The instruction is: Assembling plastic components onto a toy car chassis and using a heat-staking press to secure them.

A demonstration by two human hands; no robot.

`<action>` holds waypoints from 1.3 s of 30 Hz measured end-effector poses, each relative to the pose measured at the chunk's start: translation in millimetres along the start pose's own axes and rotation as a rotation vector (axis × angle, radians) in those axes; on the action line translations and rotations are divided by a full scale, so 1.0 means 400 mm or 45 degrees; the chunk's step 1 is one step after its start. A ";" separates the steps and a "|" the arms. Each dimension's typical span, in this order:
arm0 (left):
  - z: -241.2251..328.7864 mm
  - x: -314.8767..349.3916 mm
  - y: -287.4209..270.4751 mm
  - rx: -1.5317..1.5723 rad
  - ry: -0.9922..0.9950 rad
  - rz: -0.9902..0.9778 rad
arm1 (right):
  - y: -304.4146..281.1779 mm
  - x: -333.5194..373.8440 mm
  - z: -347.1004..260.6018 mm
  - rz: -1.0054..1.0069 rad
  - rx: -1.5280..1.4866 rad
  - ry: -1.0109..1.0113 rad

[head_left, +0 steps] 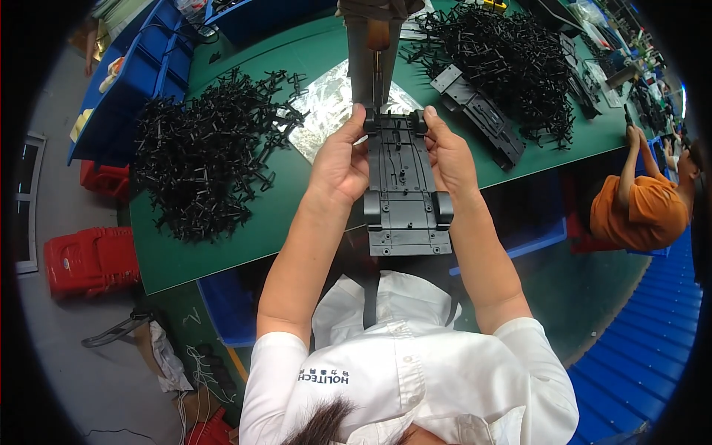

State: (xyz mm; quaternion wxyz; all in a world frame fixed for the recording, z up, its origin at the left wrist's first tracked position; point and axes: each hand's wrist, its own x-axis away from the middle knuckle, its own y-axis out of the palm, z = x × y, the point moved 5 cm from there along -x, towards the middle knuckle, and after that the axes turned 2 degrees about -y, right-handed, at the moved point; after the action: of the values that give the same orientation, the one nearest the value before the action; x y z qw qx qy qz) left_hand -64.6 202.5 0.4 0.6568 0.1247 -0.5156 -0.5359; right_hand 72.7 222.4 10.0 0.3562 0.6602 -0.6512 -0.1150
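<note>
Between my two hands I hold a long black plastic chassis plate [401, 174], with posts, holes and raised side pieces. My left hand [343, 159] grips its far left edge, thumb up by the corner. On the opposite edge my right hand [451, 156] has the same kind of grip. The plate's far end is just below an upright machine column [368, 59] with a thin metal rod in its middle. The near end sticks out past the table edge, above my lap. Fingers under the plate are partly hidden.
Heaps of small black plastic parts lie on the green table [245, 252]: a left pile [204, 159] and a right pile [504, 59]. A similar black plate [482, 119] rests by the right pile. Blue bins [141, 74] stand left, red stools [93, 259] below. A person in orange [638, 211] works at right.
</note>
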 end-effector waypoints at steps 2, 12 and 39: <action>0.001 0.000 0.002 -0.006 0.005 -0.003 | -0.001 -0.001 0.000 0.002 -0.003 0.004; 0.012 0.010 0.013 -0.092 0.062 0.009 | 0.002 0.005 -0.008 0.003 0.059 0.016; 0.019 0.008 0.023 -0.077 -0.024 -0.044 | 0.011 0.007 -0.018 0.033 0.118 0.135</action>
State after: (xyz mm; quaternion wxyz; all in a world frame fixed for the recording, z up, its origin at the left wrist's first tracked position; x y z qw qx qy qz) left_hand -65.7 206.4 12.1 0.6461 0.1085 -0.5030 -0.5637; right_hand 74.1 222.6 18.8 0.3606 0.6726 -0.6446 -0.0451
